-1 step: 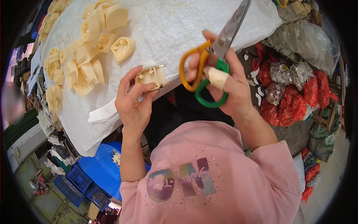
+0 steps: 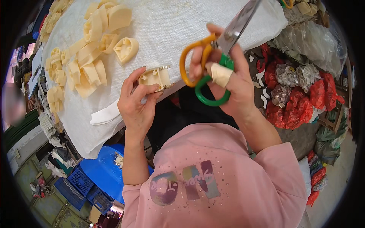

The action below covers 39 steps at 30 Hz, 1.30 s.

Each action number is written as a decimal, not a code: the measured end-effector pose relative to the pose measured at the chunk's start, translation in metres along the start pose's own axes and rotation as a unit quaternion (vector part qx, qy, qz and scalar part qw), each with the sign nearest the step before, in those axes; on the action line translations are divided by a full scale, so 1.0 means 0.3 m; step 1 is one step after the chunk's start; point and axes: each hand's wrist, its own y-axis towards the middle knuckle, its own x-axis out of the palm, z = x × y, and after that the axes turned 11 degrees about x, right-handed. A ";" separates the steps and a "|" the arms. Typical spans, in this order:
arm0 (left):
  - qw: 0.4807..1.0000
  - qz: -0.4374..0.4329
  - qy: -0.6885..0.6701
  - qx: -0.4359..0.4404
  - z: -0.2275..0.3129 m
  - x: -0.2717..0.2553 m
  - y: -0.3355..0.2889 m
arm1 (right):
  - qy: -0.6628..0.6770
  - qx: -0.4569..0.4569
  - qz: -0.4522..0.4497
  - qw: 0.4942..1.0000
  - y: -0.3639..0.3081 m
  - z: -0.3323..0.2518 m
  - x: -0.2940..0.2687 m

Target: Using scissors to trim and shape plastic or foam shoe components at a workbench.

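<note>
My left hand [image 2: 137, 100] pinches a small cream plastic casing [image 2: 153, 78] with shiny metal-like edging, its hollow inside showing. A strip of white material [image 2: 104, 116] sticks out beside that hand at the table edge. My right hand [image 2: 232, 81] is closed around a pair of scissors [image 2: 228, 41] with one orange and one green handle loop. Their blades point up and away to the right, apart from the casing. A pale wrap covers the thumb of my right hand. Left of the casing, several cream plastic parts [image 2: 89, 53] lie in a loose heap.
A white padded cloth [image 2: 167, 26] covers the table. Red plastic bags [image 2: 296, 110] and bags of clear parts [image 2: 294, 74] lie at the right on the floor. A blue tub [image 2: 102, 171] and blue baskets [image 2: 80, 182] stand at lower left.
My right hand has shifted slightly left and up with the scissors, whose handles now sit wider apart. My left hand and the casing have barely moved.
</note>
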 end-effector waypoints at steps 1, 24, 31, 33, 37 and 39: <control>1.000 0.000 -0.001 -0.009 0.000 0.001 -0.002 | 0.001 0.001 -0.002 1.000 0.026 -0.009 0.016; 0.998 -0.003 0.054 0.035 -0.018 -0.003 0.012 | 0.035 -0.100 -0.034 0.994 0.117 0.089 0.050; 0.997 0.021 0.055 0.045 -0.015 -0.001 0.001 | 0.023 -0.068 -0.054 0.996 0.128 0.133 0.032; 0.997 0.022 0.054 0.043 -0.015 -0.003 -0.001 | 0.021 -0.085 -0.049 0.995 0.085 0.069 0.033; 0.999 0.013 0.044 0.012 0.008 -0.004 -0.002 | 0.080 -0.053 -0.045 0.994 0.011 0.133 0.047; 0.999 0.011 0.044 0.020 0.001 0.001 0.011 | 0.005 -0.045 -0.030 0.999 0.015 0.184 0.040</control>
